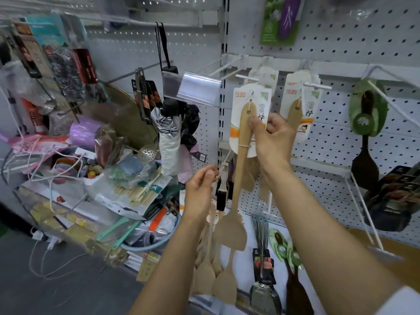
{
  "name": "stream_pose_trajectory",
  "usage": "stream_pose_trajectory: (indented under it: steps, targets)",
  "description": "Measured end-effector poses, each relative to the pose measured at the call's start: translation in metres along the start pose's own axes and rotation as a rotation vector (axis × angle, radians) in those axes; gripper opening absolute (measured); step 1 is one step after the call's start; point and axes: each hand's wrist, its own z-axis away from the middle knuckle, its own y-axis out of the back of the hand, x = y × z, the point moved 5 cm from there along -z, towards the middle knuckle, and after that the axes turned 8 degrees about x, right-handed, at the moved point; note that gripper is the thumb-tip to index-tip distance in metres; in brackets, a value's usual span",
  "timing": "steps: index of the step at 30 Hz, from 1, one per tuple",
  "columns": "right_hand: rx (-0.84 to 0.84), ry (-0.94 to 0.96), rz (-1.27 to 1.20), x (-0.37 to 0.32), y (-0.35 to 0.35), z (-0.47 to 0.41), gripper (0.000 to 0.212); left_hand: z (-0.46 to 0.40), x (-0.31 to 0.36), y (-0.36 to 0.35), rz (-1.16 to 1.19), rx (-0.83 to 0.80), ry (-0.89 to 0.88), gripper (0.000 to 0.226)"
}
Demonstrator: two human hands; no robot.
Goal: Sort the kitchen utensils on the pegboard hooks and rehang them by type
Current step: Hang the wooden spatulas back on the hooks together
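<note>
Nearest, low on the pegboard (341, 42): a cluster of wooden spatulas (223, 285) hanging together, beside carded steel turners (263, 276) and dark green-labelled spoons (293, 283). Above these, left hand (200, 189), fingers curled, pinching a thin white hook wire (223, 164) near a black-bristled brush (221, 196). Higher up, right hand (272, 135) gripping the card of a long wooden spatula (241, 155), fingertips curled round the packaging edge just below the handle hole; card top at the tip of a white hook (246, 77), blade dangling down past the left hand. Just right, a second carded wooden spatula (295, 114) on its own hook. Further right, a dark spoon with green label (366, 123) hanging. Off left, a cluttered shelf (68, 214): clear bags of bamboo skewers (136, 192), a perforated steel skimmer (147, 153), teal-handled tools (118, 230). Behind, a folded grey umbrella (169, 137) hanging from the panel, and a clear price tag holder (193, 85).
</note>
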Motion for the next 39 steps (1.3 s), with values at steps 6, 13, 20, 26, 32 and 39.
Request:
stream_pose_trajectory:
  steps: [6, 13, 20, 26, 32, 39]
  targets:
    - [-0.036, 0.020, -0.027, 0.004, -0.003, -0.022, 0.014, -0.014, -0.023, 0.012, -0.100, 0.082, 0.035, 0.019]
    - [-0.055, 0.049, 0.013, 0.015, -0.007, -0.046, 0.006, -0.021, -0.034, 0.038, -0.119, 0.259, 0.031, 0.022]
    - [-0.014, 0.021, 0.040, 0.043, -0.011, -0.044, 0.006, -0.017, -0.074, 0.055, -0.116, 0.374, 0.108, 0.024]
    - [0.055, -0.146, 0.087, 0.088, -0.012, -0.022, 0.020, -0.022, -0.101, 0.058, -0.099, 0.328, 0.161, 0.022]
    - [0.147, -0.279, 0.099, 0.126, -0.007, 0.024, 0.017, -0.016, -0.125, 0.100, -0.136, 0.340, 0.265, 0.017]
    - [0.295, -0.481, 0.172, 0.220, 0.003, 0.132, 0.018, -0.019, -0.177, 0.147, -0.199, 0.204, 0.577, 0.016]
